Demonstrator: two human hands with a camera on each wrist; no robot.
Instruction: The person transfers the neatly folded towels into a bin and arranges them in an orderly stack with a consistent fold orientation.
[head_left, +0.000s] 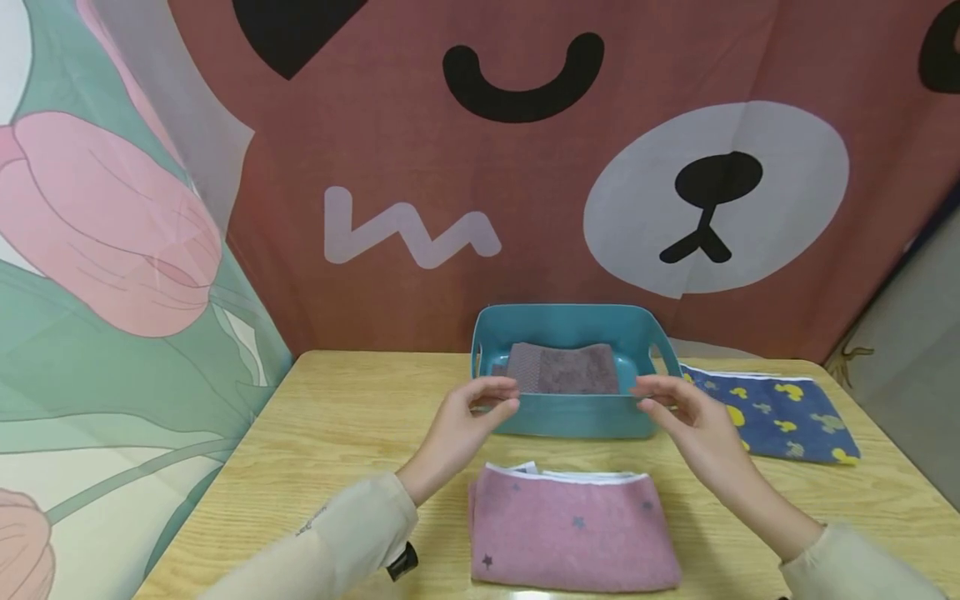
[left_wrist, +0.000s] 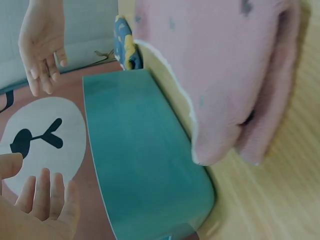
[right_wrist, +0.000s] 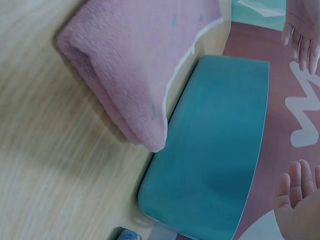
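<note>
Both hands hover apart in front of the teal plastic basket (head_left: 573, 417), each holding nothing. My left hand (head_left: 474, 417) is by the basket's front left, its fingers loosely bent with a gap to the thumb. On the other side my right hand (head_left: 690, 417) mirrors it near the front right. Inside the basket lies a folded grey-brown towel (head_left: 573, 369). Closer to me, a folded pink towel (head_left: 573, 529) with small stars and a white edge lies on the table below the hands. Both wrist views show the hands with fingers extended, above the basket's rim level.
A folded blue towel (head_left: 795, 417) with yellow figures lies right of the basket on the wooden table (head_left: 360, 417). Behind the table hangs a reddish-brown cloth (head_left: 405, 150) with a bear face. A floral cloth (head_left: 112, 233) hangs at the left.
</note>
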